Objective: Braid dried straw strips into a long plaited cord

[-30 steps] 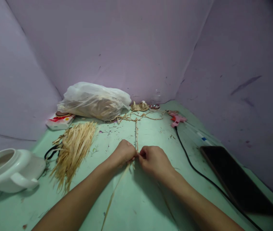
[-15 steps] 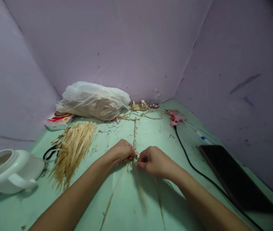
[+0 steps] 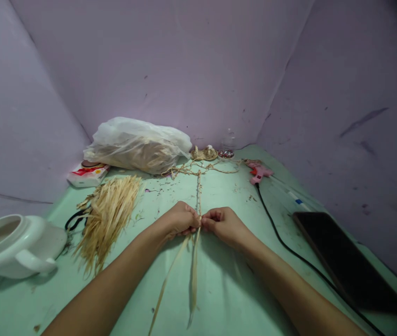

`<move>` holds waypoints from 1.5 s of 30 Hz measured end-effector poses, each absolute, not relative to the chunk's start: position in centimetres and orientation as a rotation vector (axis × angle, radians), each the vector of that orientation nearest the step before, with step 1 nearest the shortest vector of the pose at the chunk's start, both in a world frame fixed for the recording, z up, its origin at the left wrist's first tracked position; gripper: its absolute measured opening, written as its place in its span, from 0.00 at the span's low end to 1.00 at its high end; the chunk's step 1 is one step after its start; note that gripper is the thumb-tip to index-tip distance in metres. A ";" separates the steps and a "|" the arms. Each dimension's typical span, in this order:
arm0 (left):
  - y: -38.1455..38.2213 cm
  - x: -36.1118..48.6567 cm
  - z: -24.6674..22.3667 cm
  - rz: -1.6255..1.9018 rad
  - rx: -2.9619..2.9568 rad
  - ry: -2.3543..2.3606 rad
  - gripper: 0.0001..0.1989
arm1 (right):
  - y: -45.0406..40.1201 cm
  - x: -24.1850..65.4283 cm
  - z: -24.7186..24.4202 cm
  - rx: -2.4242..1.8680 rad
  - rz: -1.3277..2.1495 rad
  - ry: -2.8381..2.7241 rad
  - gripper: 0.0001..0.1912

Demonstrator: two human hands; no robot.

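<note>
A thin braid (image 3: 199, 193) of straw-coloured fibre runs from the back of the green table straight toward me. Its near end is pinched by my left hand (image 3: 183, 218), whose fingers are curled closed. My right hand (image 3: 222, 223) also pinches at that end, its thumb and forefinger touching the braid beside the left fingertips. Loose fibre strands (image 3: 194, 275) hang from under the hands toward the front. The exact crossing of the strands is hidden by the fingers.
On the left lie a bundle of dry fibre strips (image 3: 112, 210), black-handled scissors (image 3: 75, 219) and a white pot (image 3: 26, 242). A plastic bag (image 3: 138, 144) sits behind. A pink glue gun (image 3: 259, 171) with a black cord (image 3: 279, 235) and a dark phone or tablet (image 3: 345, 256) are right.
My right hand has moved slightly up and in, closing the small gap to my left hand. The blurred strands below it now hang together near the middle.
</note>
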State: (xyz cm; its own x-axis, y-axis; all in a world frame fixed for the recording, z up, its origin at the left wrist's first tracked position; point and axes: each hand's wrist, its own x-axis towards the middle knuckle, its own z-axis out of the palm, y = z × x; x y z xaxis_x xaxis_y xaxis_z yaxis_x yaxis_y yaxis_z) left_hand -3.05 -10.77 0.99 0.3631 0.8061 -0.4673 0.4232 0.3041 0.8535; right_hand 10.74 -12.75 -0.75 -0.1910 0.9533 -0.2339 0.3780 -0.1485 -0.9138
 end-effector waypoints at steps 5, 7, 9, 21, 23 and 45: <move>-10.5 -3.3 1.5 0.318 1.354 1.280 0.02 | -12.4 10.9 -0.5 -1.606 1.308 -1.482 0.05; -10.5 -3.4 1.6 0.292 1.385 1.323 0.02 | -12.4 10.9 -0.4 -1.590 1.389 -1.427 0.04; -10.5 -3.4 1.6 0.255 1.480 1.394 0.03 | -12.5 10.9 -0.3 -1.570 1.434 -1.391 0.04; -13.7 -1.7 3.5 -0.001 2.063 1.815 0.07 | -12.6 10.5 -1.2 -1.382 1.564 -1.238 0.03; -14.3 -1.3 3.6 -0.034 2.102 1.831 0.09 | -12.7 10.4 -1.2 -1.398 1.554 -1.220 0.03; -11.7 -2.3 3.4 0.401 1.113 1.404 0.13 | -12.8 11.0 -1.1 -1.292 1.614 -1.224 0.03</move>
